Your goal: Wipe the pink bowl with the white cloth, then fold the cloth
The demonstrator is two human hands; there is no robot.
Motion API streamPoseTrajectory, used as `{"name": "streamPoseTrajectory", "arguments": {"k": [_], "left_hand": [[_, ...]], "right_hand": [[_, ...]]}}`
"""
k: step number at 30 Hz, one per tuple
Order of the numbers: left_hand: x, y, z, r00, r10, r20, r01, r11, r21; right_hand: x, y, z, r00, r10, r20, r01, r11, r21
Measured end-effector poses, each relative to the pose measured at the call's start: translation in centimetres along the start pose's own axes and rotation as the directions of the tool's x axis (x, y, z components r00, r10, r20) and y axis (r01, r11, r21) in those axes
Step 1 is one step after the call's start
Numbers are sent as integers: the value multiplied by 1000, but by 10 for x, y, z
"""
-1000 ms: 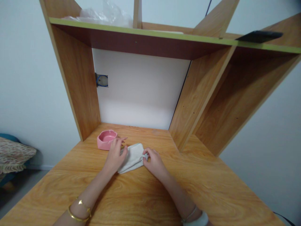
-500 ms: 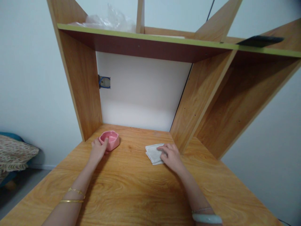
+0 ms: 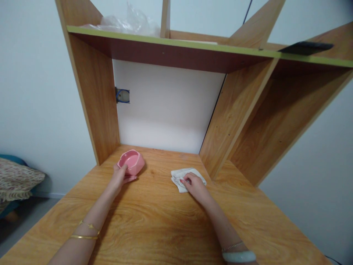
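A pink faceted bowl point(image 3: 137, 164), perhaps an ashtray, is tilted in my left hand point(image 3: 120, 176). My left thumb hooks over its rim and the other fingers reach underneath. Over to the right, a folded white cloth point(image 3: 178, 173) lies on the wooden desk point(image 3: 154, 221). My right hand point(image 3: 194, 184) is closed on the cloth, pinching up a crumpled part of it between thumb and fingers.
A wooden side panel point(image 3: 93, 95) rises at the left and an upright divider point(image 3: 237, 114) at the right. Overhead runs a shelf point(image 3: 165, 55) bearing a clear plastic bag point(image 3: 129, 24) and a dark flat object point(image 3: 306, 48). An uncovered wall box point(image 3: 122, 96) shows blue wire.
The bowl has been tipped up and shifted slightly right in my left hand. My right hand has moved a little left and now bunches the cloth, which lay flatter before.
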State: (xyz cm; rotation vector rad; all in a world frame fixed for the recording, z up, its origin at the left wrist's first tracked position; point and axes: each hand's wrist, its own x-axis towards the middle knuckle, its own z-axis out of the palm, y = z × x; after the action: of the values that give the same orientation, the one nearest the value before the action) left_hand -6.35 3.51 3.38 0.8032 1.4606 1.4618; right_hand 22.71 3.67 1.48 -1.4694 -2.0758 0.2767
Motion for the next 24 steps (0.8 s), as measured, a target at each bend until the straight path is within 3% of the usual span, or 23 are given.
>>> {"name": "streamPoseTrajectory", "arguments": {"k": [6,9,13,16,18,21,24], "left_hand": [[-18,-2,15,970,-54,238,102,975,-196],[-25,-7,25,939,-82,334,134,982,-134],[-36,-18,41,931,-63,361,59,998,21],[-44,-23,49,919,-47,391,6,995,104],[-48,-25,52,909,-35,415,-27,989,143],[-51,-26,51,901,25,433,-116,976,185],[-52,-26,49,893,74,443,-187,958,217]], "right_hand": [[-7,-6,-9,997,-69,46,65,996,67],[-11,-7,-16,991,-61,116,60,998,14],[-10,-1,-23,990,-39,134,47,997,-56],[-5,2,-25,998,-53,45,54,998,-12],[-3,1,-25,996,-47,-79,47,999,8],[-3,-8,-22,960,-45,-275,56,998,32],[-5,-21,-13,935,-89,-344,115,992,55]]}}
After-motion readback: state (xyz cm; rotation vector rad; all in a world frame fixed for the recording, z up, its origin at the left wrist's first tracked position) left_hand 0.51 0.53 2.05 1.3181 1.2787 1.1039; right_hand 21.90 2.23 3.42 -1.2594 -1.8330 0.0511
